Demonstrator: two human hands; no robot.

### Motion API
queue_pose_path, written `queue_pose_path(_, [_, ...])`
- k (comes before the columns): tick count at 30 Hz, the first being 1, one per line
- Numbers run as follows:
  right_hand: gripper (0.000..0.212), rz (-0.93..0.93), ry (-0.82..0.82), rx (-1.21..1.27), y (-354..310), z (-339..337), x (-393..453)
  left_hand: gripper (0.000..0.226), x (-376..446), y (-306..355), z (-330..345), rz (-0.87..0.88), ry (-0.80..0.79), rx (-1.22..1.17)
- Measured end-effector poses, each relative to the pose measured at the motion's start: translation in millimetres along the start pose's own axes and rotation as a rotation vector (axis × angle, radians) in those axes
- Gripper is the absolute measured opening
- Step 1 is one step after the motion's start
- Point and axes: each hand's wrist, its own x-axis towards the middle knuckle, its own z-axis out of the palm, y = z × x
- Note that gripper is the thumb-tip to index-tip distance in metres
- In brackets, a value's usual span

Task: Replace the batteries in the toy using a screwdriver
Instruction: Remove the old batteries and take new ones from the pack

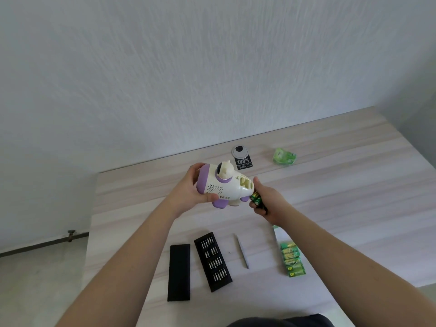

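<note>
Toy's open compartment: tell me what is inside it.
The toy shows a cream cavity, apparently without batteries; its depths are hidden. The right hand grips green batteries just outside.

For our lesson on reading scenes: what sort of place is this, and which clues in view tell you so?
Probably a home or office desk used as a small workbench. The wood-grain desk has a round cable grommet and stands against a plain white wall; a screwdriver bit set and packed batteries lie on it.

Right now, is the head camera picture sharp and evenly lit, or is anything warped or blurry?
Head view: soft, even light, faint shadows, no glare; wide-angle distortion bows the table edge; the toy and hands are slightly soft; the batteries in the right hand are hard to read.
</note>
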Motion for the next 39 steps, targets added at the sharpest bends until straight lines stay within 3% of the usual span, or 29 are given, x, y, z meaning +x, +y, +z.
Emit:
queue_pose_path(4, [0.041,-0.040,-0.028,-0.174,-1,-6,0,0.084,15,-13,-6,0.042,-0.017,0.255])
queue_pose_path(6, [0.038,-0.048,-0.044,-0.245,1,-8,2,0.089,23,-21,-8,0.030,-0.042,0.357])
queue_pose_path(14, [0.035,-0.026,-0.051,-0.416,13,-10,13,0.091,42,-37,-2,-0.032,-0.105,0.470])
queue_pose_path(24, [0.039,0.037,-0.047,-0.447,17,3,26,0.066,47,-62,13,-0.141,0.095,0.082])
queue_pose_path(31, [0.038,0.086,-0.089,-0.508,26,18,24,0.034,34,-60,34,-0.433,0.245,-0.254])
queue_pose_path(34, [0.041,0.088,-0.098,-0.550,27,25,24,0.022,35,-65,38,-0.453,0.311,-0.376])
queue_pose_path(39, [0.041,0.073,-0.156,-0.598,27,32,25,0.021,39,-65,38,-0.464,0.369,-0.459])
